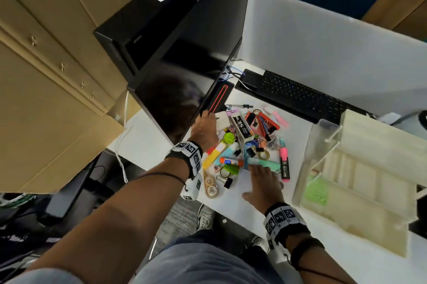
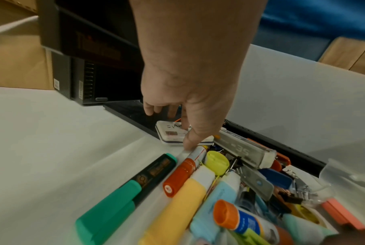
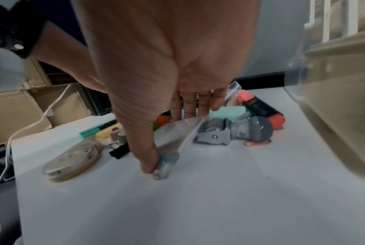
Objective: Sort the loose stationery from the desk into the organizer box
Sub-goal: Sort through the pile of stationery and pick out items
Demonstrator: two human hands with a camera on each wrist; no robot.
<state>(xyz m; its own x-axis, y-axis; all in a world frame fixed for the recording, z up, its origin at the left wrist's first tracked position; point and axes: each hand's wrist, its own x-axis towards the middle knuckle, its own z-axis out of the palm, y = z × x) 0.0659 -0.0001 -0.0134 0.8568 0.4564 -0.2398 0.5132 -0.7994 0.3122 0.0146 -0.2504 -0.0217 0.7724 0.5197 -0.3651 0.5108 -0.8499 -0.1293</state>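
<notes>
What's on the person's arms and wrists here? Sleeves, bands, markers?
Both forearms are bare, no sleeves in view. The left hand and right hand are bare. Each wrist carries a black strap holding white blocks printed with black square tag markers: left wrist band, right wrist band. A thin dark cord loops round each forearm behind the bands.

I see a white desk (image 1: 235,193) under a heap of bright stationery: a yellow highlighter with a white band (image 2: 177,208), a teal and black one (image 2: 125,190), a pink and black one (image 1: 284,164), and a pale blue one (image 2: 217,199). The glue stick (image 2: 246,222) is white and blue with an orange cap. On the right the organizer box (image 1: 369,182) is cream, with a green note (image 1: 317,192) beside it. Black-and-white square-patterned bands wrap both wrists. The keyboard (image 1: 300,96) is black.
</notes>
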